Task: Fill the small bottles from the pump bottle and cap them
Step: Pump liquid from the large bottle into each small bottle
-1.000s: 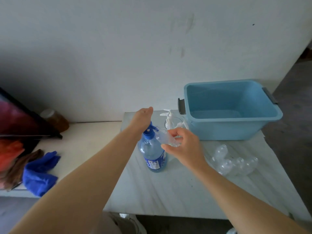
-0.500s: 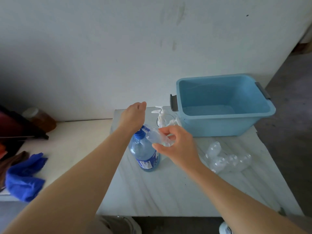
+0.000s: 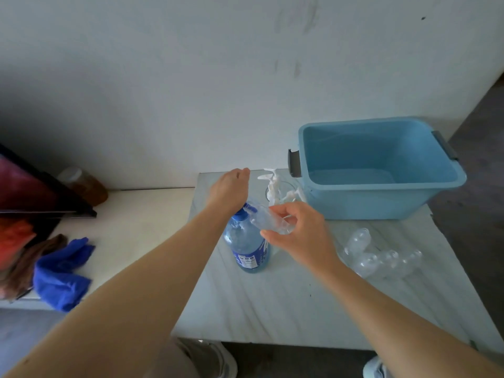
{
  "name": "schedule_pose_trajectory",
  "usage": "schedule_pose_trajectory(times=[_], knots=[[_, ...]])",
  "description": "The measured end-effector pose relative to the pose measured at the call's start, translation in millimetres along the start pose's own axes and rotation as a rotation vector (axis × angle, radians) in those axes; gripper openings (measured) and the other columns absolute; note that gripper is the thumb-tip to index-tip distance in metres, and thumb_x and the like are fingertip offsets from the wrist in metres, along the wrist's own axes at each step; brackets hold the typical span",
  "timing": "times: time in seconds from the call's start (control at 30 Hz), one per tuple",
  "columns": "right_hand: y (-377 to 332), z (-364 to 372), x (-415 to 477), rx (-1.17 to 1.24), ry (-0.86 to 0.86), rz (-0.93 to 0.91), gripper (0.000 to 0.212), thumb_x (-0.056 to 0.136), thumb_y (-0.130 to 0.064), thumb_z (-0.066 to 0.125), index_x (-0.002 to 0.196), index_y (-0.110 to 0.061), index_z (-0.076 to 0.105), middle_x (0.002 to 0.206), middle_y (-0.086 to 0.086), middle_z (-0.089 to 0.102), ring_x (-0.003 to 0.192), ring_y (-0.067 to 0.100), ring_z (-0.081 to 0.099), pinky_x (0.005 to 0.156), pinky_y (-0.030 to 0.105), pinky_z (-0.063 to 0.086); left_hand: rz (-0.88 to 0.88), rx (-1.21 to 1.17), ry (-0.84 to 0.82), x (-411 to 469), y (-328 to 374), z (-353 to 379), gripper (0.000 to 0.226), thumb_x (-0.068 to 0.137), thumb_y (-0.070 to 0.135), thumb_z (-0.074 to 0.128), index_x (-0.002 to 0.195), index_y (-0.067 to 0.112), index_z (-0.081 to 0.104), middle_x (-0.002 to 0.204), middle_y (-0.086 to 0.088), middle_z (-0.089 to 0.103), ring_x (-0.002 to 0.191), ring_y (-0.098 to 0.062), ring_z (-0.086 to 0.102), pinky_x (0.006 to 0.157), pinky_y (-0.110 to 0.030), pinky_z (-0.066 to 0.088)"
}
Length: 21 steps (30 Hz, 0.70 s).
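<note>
Right hand (image 3: 298,233): thumb and curled fingers pinch the small bottle (image 3: 268,221) by its body. It is clear, tilted, with its mouth pointing left at the blue spout of the pump bottle (image 3: 249,249). Can't tell if mouth and spout touch.

Left hand (image 3: 227,188): sits on top of the pump head, wrist end over it. The fingers fold away from the camera, so I can't tell what they're doing.

The pump bottle stands on the table (image 3: 286,301) directly under both hands. Right of my right hand is a heap of empty bottles (image 3: 379,257). Beyond it are white pump tops (image 3: 272,184) and the blue tub (image 3: 381,197).
</note>
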State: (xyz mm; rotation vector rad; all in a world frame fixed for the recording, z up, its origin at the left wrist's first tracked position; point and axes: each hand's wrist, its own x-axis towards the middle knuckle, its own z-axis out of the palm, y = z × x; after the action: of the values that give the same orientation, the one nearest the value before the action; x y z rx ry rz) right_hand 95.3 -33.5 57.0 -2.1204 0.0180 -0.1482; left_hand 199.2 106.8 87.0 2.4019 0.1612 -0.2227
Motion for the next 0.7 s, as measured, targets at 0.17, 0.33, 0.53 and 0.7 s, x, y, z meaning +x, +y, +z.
schedule_pose_trajectory(times=[0.17,0.33,0.53,0.7], knots=[[-5.4,-3.3,2.7,0.022,0.001,-0.013,0.031,0.063,-0.039,0.076,0.092,-0.035,0.065,0.092,-0.015,0.066,0.082,0.004,0.062,0.077,0.035,0.054,0.013,-0.019,0.026,-0.8,11.0,-10.4,0.036,0.097,0.029,0.030,0.064,0.015,0.035,0.064,-0.006,0.042,0.076,-0.028,0.044,0.073,-0.036,0.032],[-0.2,-1.8,2.7,0.021,-0.001,-0.014,0.033,0.062,-0.042,0.076,0.092,-0.034,0.066,0.091,-0.013,0.067,0.081,0.004,0.063,0.077,0.035,0.054,0.043,0.045,0.044,-2.3,9.8,-5.3,0.032,0.099,0.027,0.029,0.088,0.007,0.051,0.084,-0.011,0.052,0.084,-0.028,0.046,0.076,-0.035,0.034],[4.2,-0.5,5.6,-0.010,-0.024,-0.008,0.036,0.064,-0.038,0.079,0.097,-0.029,0.068,0.091,-0.014,0.067,0.079,0.002,0.063,0.074,0.028,0.052,0.036,0.005,0.089,3.1,-3.9,3.9,0.032,0.097,0.031,0.029,0.094,0.013,0.056,0.103,-0.012,0.059,0.096,-0.027,0.051,0.081,-0.035,0.038],[3.8,-0.4,3.9,-0.034,-0.040,-0.011,0.037,0.065,-0.037,0.080,0.099,-0.028,0.069,0.093,-0.012,0.066,0.080,0.005,0.063,0.074,0.027,0.052,0.012,0.012,0.085,1.3,-7.4,6.3,0.040,0.096,0.032,0.028,0.089,0.009,0.059,0.097,-0.016,0.057,0.096,-0.032,0.049,0.080,-0.036,0.036]])
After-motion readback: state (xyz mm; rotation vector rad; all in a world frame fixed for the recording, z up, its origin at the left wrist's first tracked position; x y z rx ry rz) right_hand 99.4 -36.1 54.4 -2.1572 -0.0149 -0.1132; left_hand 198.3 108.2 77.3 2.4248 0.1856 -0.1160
